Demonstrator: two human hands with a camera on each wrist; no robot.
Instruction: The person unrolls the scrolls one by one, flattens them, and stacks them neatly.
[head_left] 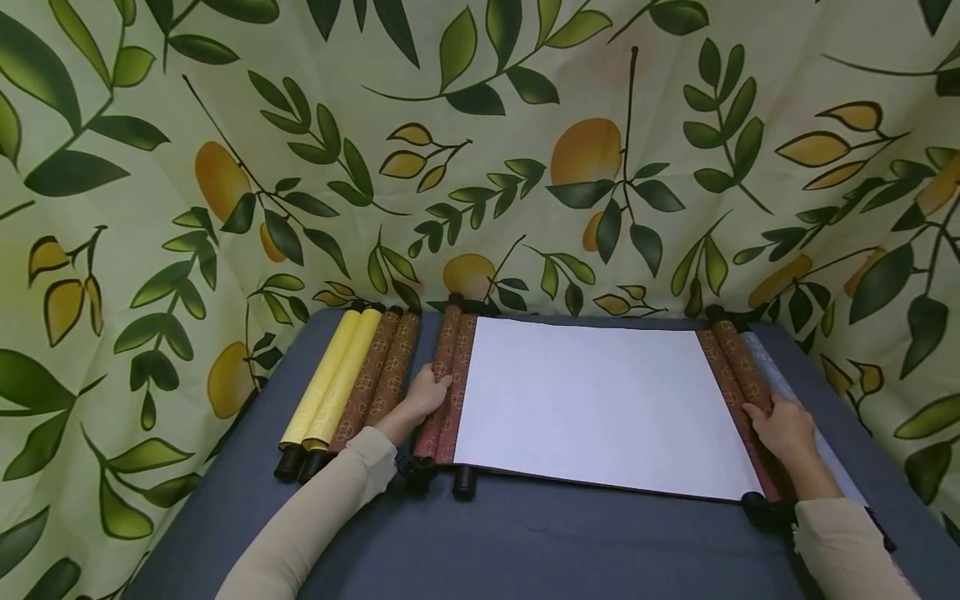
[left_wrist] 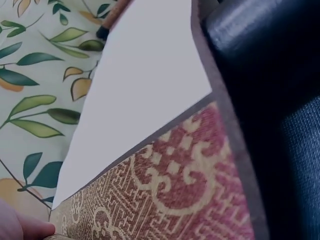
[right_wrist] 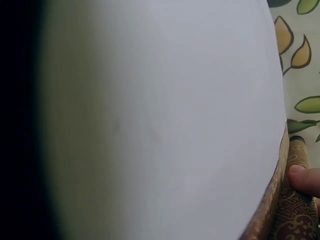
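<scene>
A hanging scroll lies unrolled on the table, its blank white sheet framed by reddish-brown patterned brocade at both ends. My left hand grips the brown roll at the scroll's left end; in the left wrist view a fingertip lies by the gold-patterned brocade. At the other end, my right hand holds the right brocade roll, and in the right wrist view a digit presses on that roll. Both palms are hidden from view.
Left of the scroll lie two yellow rolled scrolls and two brown rolled scrolls with black end knobs. A light-blue roll lies beyond my right hand. Leaf-and-fruit printed cloth hangs behind the dark blue-grey table.
</scene>
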